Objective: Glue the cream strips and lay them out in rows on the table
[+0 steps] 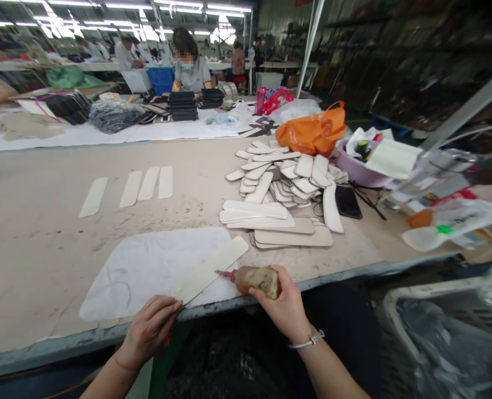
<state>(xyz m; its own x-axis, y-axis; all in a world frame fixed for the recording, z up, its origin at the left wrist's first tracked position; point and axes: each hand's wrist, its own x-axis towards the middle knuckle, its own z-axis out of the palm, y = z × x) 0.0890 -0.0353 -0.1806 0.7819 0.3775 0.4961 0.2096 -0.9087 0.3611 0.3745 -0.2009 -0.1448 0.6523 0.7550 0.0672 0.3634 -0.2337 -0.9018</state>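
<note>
My left hand (149, 328) pinches the near end of a long cream strip (213, 269) that lies slanted over a white cloth (146, 266) at the table's front edge. My right hand (285, 305) is closed round a brown glue bottle (256, 279); its red nozzle touches the strip's edge near the middle. A bracelet sits on my right wrist.
A pile of cream strips (279, 191) lies right of centre, with a black phone (348, 201) beside it. Several single strips (132, 188) lie in a row further left. An orange bag (314, 132) and a lilac basin (360, 169) stand behind. A person (188, 64) works at the far table.
</note>
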